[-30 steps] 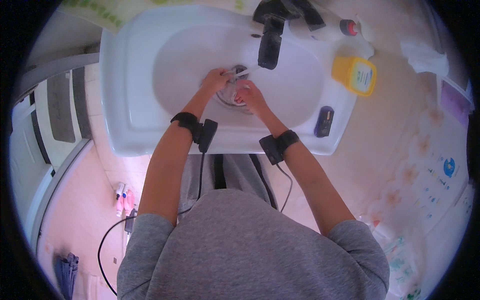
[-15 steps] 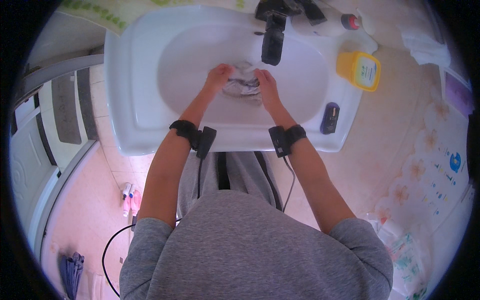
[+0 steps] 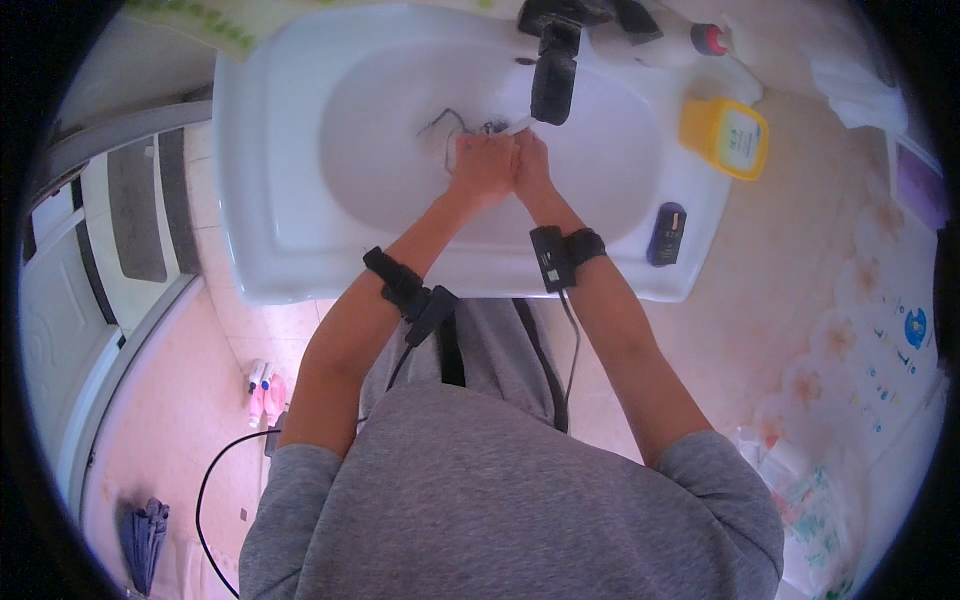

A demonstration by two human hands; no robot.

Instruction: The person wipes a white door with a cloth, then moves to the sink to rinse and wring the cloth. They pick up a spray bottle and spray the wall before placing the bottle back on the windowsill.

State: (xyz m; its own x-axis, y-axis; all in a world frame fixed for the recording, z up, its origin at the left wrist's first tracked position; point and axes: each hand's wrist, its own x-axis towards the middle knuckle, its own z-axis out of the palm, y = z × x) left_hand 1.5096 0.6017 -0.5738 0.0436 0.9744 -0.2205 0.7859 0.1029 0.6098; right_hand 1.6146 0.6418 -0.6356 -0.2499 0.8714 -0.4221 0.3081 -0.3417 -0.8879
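Both of my hands are pressed together over the white washbasin (image 3: 270,180), just below the dark tap (image 3: 553,85). My left hand (image 3: 484,165) is closed, its fingers bunched around a wet, pale cloth (image 3: 452,122) with thin dark edging. Touching it on the right, my right hand (image 3: 532,160) is also curled closed on the cloth. Most of the cloth is hidden by the hands; a loose, dark-edged part shows beyond the left fingers. A whitish streak that looks like running water meets the hands under the tap.
On the basin's right rim stand a yellow tub (image 3: 725,138) and a dark oblong object (image 3: 666,234). A bottle with a red collar (image 3: 710,40) lies or stands behind the tap. Black straps with small boxes (image 3: 553,258) circle my forearms, trailing cables. Pink bottles (image 3: 266,395) are at lower left.
My hands were apart, holding the cloth spread between them. Now they have come together, with the left moved right and turned over, and the cloth is gathered up in them.
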